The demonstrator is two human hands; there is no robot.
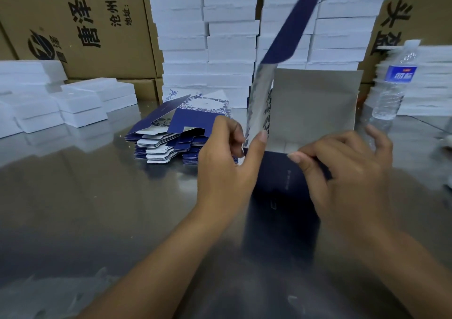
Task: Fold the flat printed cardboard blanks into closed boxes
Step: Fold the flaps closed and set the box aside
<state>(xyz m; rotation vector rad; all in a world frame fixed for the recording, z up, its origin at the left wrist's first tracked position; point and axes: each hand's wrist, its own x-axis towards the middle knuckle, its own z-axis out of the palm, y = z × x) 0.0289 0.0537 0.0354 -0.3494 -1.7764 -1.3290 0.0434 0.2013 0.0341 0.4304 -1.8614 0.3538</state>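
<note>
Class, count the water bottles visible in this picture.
1. The water bottle stands upright on the table, beyond the right hand; others may be hidden behind the stacks.

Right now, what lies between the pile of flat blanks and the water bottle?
In the head view, the half-folded box is there, gripped by the left hand and the right hand.

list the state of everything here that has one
half-folded box, upright, top open, blue flap raised
left hand, pinches the box's side panel
right hand, grips the box's near wall
flat blanks, stacked, top one bent up
water bottle, upright
white boxes, closed, stacked
</note>
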